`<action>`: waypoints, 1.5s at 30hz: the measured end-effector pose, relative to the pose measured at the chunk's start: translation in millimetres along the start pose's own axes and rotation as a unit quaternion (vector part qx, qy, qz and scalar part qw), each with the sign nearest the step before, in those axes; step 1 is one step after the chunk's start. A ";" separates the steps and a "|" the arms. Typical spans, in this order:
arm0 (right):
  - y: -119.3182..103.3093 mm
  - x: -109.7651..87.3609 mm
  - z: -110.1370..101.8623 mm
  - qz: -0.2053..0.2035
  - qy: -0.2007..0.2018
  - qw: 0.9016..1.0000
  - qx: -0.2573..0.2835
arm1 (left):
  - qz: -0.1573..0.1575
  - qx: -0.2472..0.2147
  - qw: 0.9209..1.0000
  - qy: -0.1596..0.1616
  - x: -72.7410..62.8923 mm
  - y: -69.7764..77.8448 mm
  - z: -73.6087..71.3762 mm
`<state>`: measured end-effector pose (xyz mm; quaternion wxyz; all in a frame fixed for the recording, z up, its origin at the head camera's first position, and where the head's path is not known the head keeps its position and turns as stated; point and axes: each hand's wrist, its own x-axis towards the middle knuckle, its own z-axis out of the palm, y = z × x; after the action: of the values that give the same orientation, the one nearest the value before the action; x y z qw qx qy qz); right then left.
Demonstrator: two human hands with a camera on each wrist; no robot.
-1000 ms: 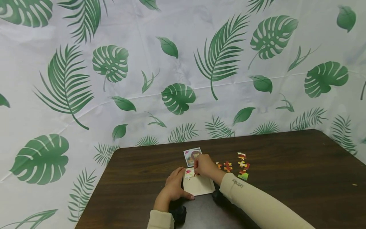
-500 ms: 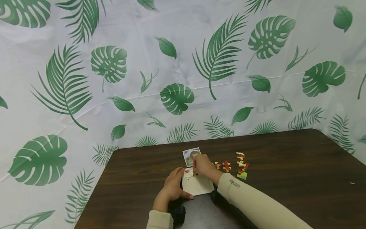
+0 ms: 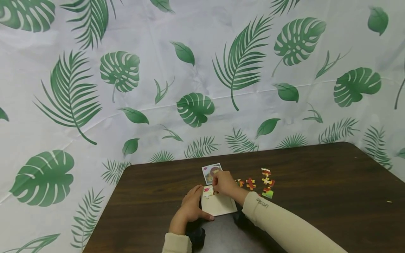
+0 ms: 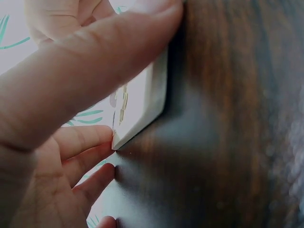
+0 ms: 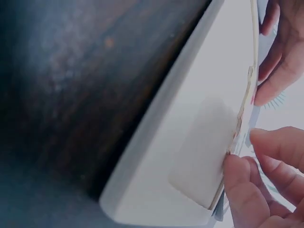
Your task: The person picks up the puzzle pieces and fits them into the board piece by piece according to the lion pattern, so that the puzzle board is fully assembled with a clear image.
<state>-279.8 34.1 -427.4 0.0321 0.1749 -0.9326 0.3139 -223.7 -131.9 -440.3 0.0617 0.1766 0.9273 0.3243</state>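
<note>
A pale puzzle tray [image 3: 221,206] lies flat on the table, with joined puzzle pieces [image 3: 207,191] along its far left part. My left hand [image 3: 191,205] rests along the tray's left side, fingers extended at the far corner and thumb [image 4: 118,52] reaching across its near edge. Over the tray's far edge, my right hand [image 3: 225,184] pinches a puzzle piece [image 3: 216,192], mostly hidden by the fingers. In the right wrist view, the thumb and index finger [image 5: 242,185] come together right at the row of pieces, low over the tray [image 5: 190,142].
Just beyond the tray lies a picture card [image 3: 207,173] showing a lion, partly covered by my right hand. Several loose puzzle pieces [image 3: 267,181] are spread to the right on the dark wooden table [image 3: 316,189]. A leaf-printed cloth [image 3: 152,133] hangs behind.
The right hand has shifted slightly on the far edge of the tray, still pinching the piece. The left hand stays at the tray's left side. The view has drifted slightly.
</note>
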 end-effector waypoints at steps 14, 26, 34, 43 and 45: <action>38.3 -8.3 -34.7 0.029 0.006 0.993 0.114 | -0.007 0.003 1.000 -0.001 1.9 -0.4 1.1; 91.4 -8.2 -85.3 0.100 0.059 0.990 0.082 | -0.009 0.000 1.000 -0.002 0.9 -2.3 0.7; 119.9 -14.6 -98.5 0.120 0.071 0.989 0.041 | -0.010 0.002 1.000 -0.003 -0.2 0.0 -0.4; 141.7 -23.6 -104.8 0.142 0.075 0.987 0.008 | -0.011 0.002 1.000 -0.004 -1.4 1.0 -0.9; 143.5 -24.1 -105.7 0.148 0.073 0.986 0.005 | -0.011 0.001 1.000 -0.004 -1.2 0.7 -0.8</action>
<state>-312.2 211.0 -429.3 0.0521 0.0120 -0.9420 0.3314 -222.6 -132.3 -439.3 0.0685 0.1677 0.9291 0.3223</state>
